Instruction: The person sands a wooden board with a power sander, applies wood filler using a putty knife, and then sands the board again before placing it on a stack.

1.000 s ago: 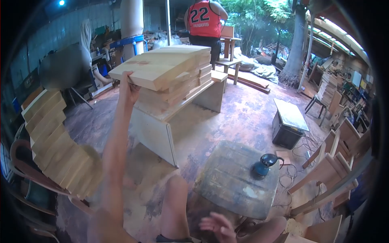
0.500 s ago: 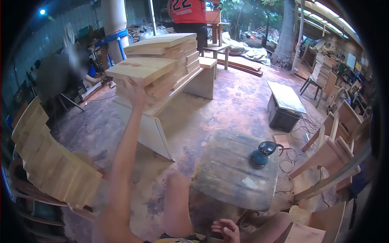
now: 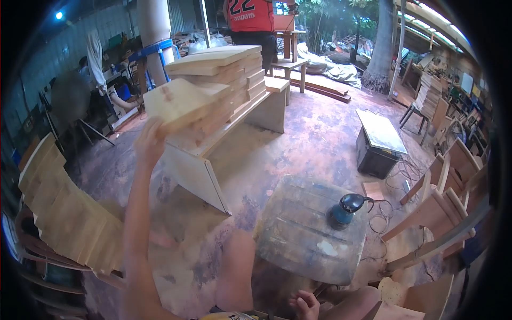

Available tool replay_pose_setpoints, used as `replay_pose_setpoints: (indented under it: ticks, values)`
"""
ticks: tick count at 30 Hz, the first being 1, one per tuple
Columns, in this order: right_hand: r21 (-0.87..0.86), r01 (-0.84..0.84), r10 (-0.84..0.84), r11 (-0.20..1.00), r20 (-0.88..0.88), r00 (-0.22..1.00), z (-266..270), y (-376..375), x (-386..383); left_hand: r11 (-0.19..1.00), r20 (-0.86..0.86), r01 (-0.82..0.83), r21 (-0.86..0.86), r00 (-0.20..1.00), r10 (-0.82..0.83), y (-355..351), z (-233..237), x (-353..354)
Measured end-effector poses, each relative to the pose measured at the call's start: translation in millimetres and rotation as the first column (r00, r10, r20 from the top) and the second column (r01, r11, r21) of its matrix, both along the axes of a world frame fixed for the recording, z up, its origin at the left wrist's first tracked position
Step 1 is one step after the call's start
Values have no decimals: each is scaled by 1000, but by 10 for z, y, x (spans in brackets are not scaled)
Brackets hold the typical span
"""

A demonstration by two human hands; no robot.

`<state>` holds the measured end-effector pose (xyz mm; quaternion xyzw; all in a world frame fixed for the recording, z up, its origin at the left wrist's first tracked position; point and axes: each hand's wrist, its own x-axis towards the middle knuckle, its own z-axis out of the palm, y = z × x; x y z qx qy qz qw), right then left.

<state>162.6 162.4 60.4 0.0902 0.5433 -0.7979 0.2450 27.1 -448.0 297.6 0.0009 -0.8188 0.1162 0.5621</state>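
Note:
My left hand [image 3: 151, 140] grips the near end of a pale wooden board [image 3: 184, 105], which is tilted and blurred at the front of a stack of boards [image 3: 234, 74]. The stack rests on a low bench [image 3: 205, 176]. Near the bottom edge, over my lap, my right hand [image 3: 305, 306] has curled fingers, and whether it holds anything is too small to tell. To its upper right a dark sander [image 3: 343, 210] sits on a worn small table [image 3: 298, 229].
Overlapping boards [image 3: 74, 213] lean at the left. Chair parts [image 3: 448, 208] stand at the right. A black box [image 3: 376, 152] with a pale top and cables is on the floor. A person in a red shirt [image 3: 249, 17] is behind the stack.
My left hand has moved left and down, gripping the top front board, which has shifted and tilted off the stack. My right hand has barely moved.

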Motion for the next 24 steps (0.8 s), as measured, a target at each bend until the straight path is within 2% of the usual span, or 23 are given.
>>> replay_pose_setpoints:
  ticks: [2,3,4,5,6,8,10,12,13,15,16,18,19,21,23,24]
  values:
    - [58,-3,0,998,50,999,59,56,-25,998,-55,1,-61,998,-4,104,-39,401]
    - [0,21,-21,1000,133,991,7,83,-56,996,-54,16,-83,998,-20,191,4,558]
    - [-10,18,-16,1000,137,990,21,53,-55,996,-50,13,-93,999,-18,267,55,650]
    - [208,-1,69,978,-320,945,48,47,-40,996,-34,8,-88,999,-11,370,88,721]
    - [404,82,239,911,-680,694,60,69,-37,997,-18,4,-76,1000,-5,440,55,783]
    - [355,55,212,933,-669,712,3,79,-76,998,-39,-4,-69,999,1,461,-46,838]
    - [303,-3,183,953,-570,801,-51,74,-124,997,-58,-2,-73,998,-2,473,-143,844]
    - [296,26,164,955,-596,786,-6,27,-153,998,-142,47,48,989,-40,435,-297,836]
    - [300,47,158,953,-622,766,5,18,-172,998,-132,50,45,990,-43,424,-355,840]
    - [317,46,169,947,-615,770,-151,42,-195,968,-246,113,226,968,-55,386,-463,841]
    - [336,42,184,941,-613,769,-217,57,-218,968,-235,107,226,971,-52,355,-494,852]
    - [305,16,173,952,-583,794,-188,82,-304,960,-354,61,275,934,42,286,-502,863]
    - [275,-3,163,961,-561,812,-178,71,-353,961,-340,51,271,939,46,244,-491,861]
    - [280,7,160,960,-567,808,-211,42,-466,925,-501,138,353,863,62,221,-458,859]
    - [289,15,160,957,-573,804,-261,24,-579,921,-501,99,376,858,112,314,-360,829]
    - [215,-12,68,976,-258,964,-304,7,-645,915,-513,74,396,844,154,380,-289,793]
